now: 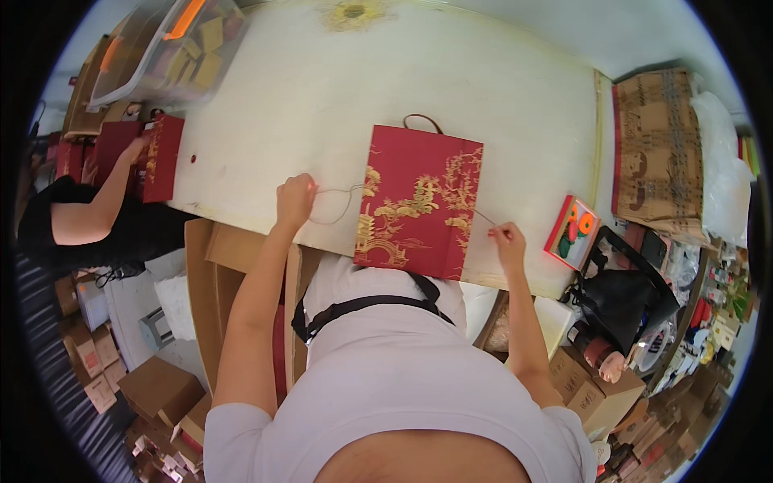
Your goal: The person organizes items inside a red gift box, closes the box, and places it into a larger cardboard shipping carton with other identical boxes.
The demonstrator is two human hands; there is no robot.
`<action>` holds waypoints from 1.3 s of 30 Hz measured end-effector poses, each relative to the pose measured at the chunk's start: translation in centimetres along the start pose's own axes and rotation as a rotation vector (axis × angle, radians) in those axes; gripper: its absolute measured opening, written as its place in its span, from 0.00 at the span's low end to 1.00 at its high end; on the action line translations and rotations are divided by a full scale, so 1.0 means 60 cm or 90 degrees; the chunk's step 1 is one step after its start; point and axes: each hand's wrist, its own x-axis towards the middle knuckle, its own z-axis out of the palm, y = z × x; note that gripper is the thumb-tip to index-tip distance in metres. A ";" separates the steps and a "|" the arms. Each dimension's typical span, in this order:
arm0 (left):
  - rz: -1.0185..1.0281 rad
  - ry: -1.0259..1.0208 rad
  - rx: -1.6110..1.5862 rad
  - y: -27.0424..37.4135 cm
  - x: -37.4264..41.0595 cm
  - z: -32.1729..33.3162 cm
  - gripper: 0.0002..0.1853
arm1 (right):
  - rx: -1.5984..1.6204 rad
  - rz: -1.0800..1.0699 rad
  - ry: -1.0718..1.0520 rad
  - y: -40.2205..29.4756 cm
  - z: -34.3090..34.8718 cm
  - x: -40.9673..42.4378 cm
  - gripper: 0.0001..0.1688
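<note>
A red paper gift bag with gold printing of a pavilion, a bridge and trees lies flat at the table's near edge, its dark ribbon handle at the far end. Left of the bag, my left hand pinches a thin cord that runs to the bag's left side. Close to its lower right side, my right hand holds a thin cord end coming from the bag's right edge. Whether the cord passes beneath the bag is hidden.
A clear plastic bin with small boxes stands far left. Below it a co-worker's arm reaches to red bags. To the right are an open red-edged box, a black bag and a large carton. Table edge.
</note>
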 end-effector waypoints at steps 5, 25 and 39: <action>0.032 0.064 0.014 0.048 -0.044 0.015 0.12 | 0.279 0.102 0.067 -0.016 -0.023 -0.010 0.06; 0.042 -0.297 -0.795 0.185 -0.040 -0.201 0.13 | 0.270 -0.015 -0.165 -0.126 0.008 -0.014 0.09; 0.608 0.047 -0.102 0.403 -0.007 -0.008 0.14 | 0.281 0.042 -0.262 -0.143 0.071 -0.041 0.28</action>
